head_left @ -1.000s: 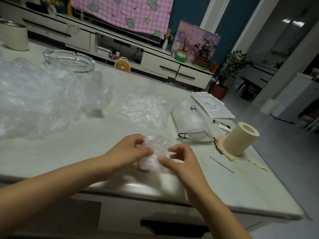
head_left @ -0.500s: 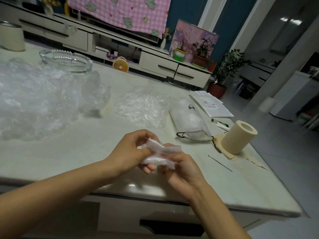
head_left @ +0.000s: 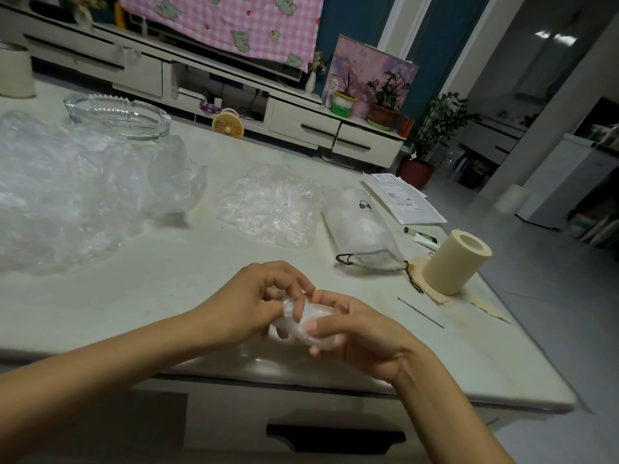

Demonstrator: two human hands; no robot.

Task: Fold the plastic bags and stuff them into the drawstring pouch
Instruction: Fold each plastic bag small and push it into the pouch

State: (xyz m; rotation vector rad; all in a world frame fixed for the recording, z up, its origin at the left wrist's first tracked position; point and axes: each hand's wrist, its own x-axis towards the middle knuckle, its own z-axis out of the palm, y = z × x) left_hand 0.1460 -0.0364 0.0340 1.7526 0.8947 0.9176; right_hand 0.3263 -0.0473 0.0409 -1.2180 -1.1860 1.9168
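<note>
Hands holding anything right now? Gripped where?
One bunched-up clear plastic bag, in both hands. The left hand pinches its left end; the right hand cups its right end, thumb on top.

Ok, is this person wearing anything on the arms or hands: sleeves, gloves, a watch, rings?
Nothing visible. The left hand and right hand are bare, with no gloves or rings, and both forearms are uncovered up to the frame edge, with no sleeve, watch or bracelet in view.
</note>
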